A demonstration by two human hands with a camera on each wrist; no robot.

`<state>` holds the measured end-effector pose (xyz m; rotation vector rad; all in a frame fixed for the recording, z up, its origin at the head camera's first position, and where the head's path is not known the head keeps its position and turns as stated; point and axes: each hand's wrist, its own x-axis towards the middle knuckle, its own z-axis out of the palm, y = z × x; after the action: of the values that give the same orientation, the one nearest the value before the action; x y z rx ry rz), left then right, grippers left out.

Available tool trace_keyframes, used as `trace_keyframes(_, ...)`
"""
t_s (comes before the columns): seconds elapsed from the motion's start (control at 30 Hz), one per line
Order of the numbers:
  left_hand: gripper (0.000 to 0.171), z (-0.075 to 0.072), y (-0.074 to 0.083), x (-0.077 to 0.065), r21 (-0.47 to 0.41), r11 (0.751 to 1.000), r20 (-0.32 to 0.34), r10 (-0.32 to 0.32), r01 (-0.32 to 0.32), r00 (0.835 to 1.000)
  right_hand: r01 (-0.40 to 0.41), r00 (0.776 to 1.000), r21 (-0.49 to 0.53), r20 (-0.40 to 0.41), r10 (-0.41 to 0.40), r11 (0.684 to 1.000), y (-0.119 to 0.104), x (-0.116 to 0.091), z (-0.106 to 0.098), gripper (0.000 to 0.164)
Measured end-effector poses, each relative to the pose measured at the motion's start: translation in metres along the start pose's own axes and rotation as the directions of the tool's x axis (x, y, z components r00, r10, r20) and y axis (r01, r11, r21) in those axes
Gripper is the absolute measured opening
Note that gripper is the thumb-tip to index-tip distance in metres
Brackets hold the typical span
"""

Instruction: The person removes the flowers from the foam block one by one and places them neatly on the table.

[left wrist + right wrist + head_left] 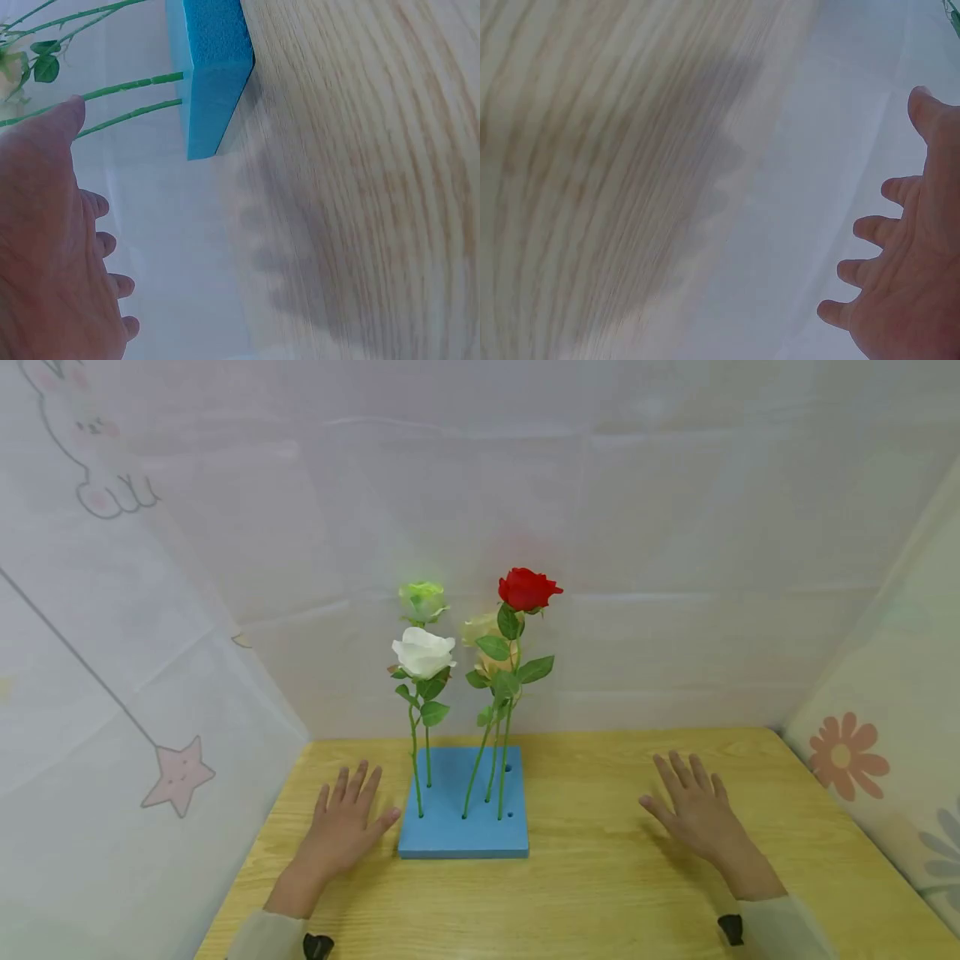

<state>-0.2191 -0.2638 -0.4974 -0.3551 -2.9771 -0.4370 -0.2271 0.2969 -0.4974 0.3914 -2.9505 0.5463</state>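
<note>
A blue foam block [463, 843] holds several upright artificial roses by their stems. On its left side are a white rose [423, 652] and, behind it, a light green rose [422, 601]. To the right rises a red rose [527, 589], partly hiding pale yellow and peach blooms. My left hand [345, 827] hovers just left of the block, fingers spread, holding nothing; in the left wrist view its thumb overlaps a green stem [135, 85]. Well to the right of the block, my right hand [697, 817] is over the table with straight, spread fingers and nothing in it.
Two bare holes [510, 815] show along the block's right side. The wooden table [600, 877] reaches back to a pale hanging cloth [675, 527]. Printed cloths stand at both sides, with a pink star [178, 775] at left and a red flower [847, 756] at right.
</note>
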Motion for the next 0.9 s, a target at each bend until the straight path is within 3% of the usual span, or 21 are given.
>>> trace_keyframes(0.5,0.083,0.009,0.015,-0.004,-0.013,0.999,-0.01,0.04,-0.04,0.999,0.053,0.997,0.039,-0.057,-0.051,0.998,-0.023,0.006,0.012,0.08)
trace_keyframes(0.9,0.087,0.021,0.02,-0.001,-0.042,0.998,0.037,0.038,-0.036,0.999,0.072,0.997,0.122,-0.048,-0.067,0.99,-0.038,0.014,0.021,0.074)
